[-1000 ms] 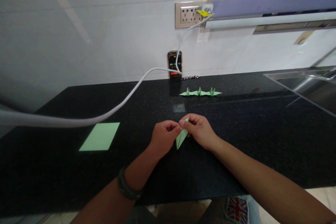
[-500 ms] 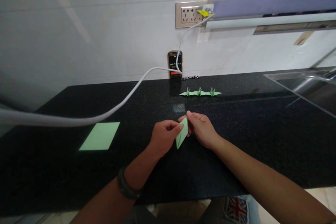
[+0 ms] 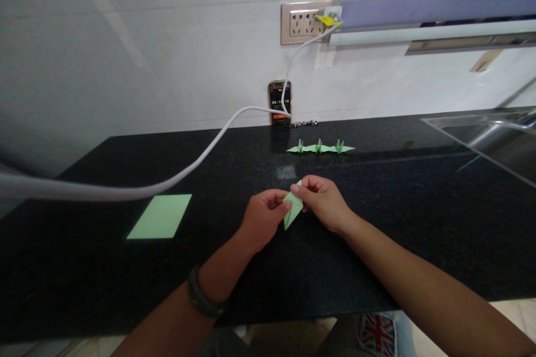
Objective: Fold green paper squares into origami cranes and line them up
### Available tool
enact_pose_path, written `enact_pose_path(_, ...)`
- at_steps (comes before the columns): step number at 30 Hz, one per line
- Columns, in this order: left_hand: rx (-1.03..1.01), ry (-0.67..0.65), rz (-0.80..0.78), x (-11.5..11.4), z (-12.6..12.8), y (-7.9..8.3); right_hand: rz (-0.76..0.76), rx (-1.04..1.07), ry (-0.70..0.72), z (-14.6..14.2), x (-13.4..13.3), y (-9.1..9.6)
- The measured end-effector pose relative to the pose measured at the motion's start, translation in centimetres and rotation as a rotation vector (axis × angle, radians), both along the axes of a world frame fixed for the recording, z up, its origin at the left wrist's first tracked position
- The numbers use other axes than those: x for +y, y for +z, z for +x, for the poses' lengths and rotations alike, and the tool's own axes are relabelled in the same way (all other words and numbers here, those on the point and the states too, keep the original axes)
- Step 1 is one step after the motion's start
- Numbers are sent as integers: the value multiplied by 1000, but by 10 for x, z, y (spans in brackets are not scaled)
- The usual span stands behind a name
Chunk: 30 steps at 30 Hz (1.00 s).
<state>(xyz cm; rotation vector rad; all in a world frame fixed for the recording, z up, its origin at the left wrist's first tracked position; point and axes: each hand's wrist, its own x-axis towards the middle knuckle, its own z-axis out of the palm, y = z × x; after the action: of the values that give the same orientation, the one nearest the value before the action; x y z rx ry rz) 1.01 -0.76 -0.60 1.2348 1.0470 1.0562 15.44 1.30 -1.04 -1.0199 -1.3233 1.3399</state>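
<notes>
A light green folded paper point(image 3: 294, 209), diamond-shaped with a crease down it, is held up between both hands over the counter. My left hand point(image 3: 263, 216) pinches its left side, thumb on the front face. From the right, my right hand point(image 3: 325, 201) grips the upper part with its thumb laid across the front; the fingers behind the paper are partly hidden. Beyond the hands, three green paper cranes point(image 3: 319, 148) stand in a row with their wings meeting. A green paper sheet point(image 3: 161, 217) lies flat to the left.
The black counter point(image 3: 234, 290) ends at a tiled wall. A phone point(image 3: 280, 103) showing a timer leans there, a small beaded item point(image 3: 305, 123) beside it. A white cable point(image 3: 196, 162) runs across the left from the wall socket point(image 3: 304, 23). At the right is a metal sink point(image 3: 498, 134).
My right thumb has slid down from the top tip onto the front of the folded paper. The paper has risen and turned slightly; my left hand keeps nearly the same place.
</notes>
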Motion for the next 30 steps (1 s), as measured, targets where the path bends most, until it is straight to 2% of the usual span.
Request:
enact_pose_path(5,-177,-37,-159,0,2,1,34,6,-72,2,3,2)
enact_pose_path(10,-90,-83,-256,-1,2,4,63,-33,-84,1,0,5)
enact_pose_path(14,-12,-7,-217,0,2,5,113,-106,-75,1,0,3)
enact_pose_path(16,32,21,-164,0,2,4,90,-86,-41,0,1,2)
enact_pose_path(21,65,-16,-67,2,0,1,-51,39,69,-4,0,-2)
enact_pose_path(26,38,-30,-57,2,-1,-1,-4,134,49,-4,-2,1)
enact_pose_path(30,25,-23,-67,2,-1,-1,-15,35,154,-3,-3,7)
